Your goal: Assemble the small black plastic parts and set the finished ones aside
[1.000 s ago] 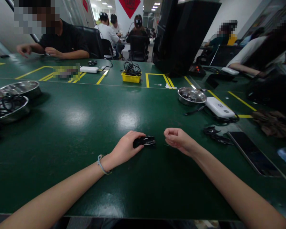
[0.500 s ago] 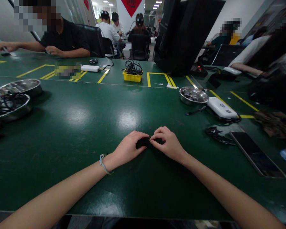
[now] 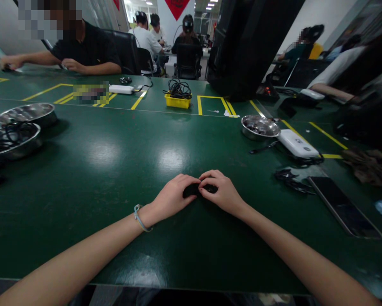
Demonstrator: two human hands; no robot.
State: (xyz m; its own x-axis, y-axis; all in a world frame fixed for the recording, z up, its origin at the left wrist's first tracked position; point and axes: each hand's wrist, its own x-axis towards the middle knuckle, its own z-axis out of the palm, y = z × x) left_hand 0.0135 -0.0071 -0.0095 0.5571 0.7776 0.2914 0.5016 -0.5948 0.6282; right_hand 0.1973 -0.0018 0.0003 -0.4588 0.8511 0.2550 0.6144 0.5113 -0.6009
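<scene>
Low over the green table (image 3: 121, 178), both my hands meet around a small black piece (image 3: 191, 190), its kind hidden by the fingers. My left hand (image 3: 172, 193), with a pale blue band at the wrist, is closed on it between thumb and fingers. From the other side my right hand (image 3: 225, 193) pinches at the piece's right end, thumb and fingertips touching or nearly touching the left fingertips. Whatever the right fingers grip is too small and dark to make out.
Two steel bowls (image 3: 27, 112) stand left, the nearer with black cables. At right are a steel bowl (image 3: 260, 127) of small dark parts, a white power bank (image 3: 297, 143) and a phone (image 3: 342, 206). Farther back sits a yellow bin (image 3: 177, 101) of cables. A person (image 3: 89, 51) works opposite.
My right hand's fingers have drawn in closer to the left fingertips and curled more over the black piece. The left hand has barely moved.
</scene>
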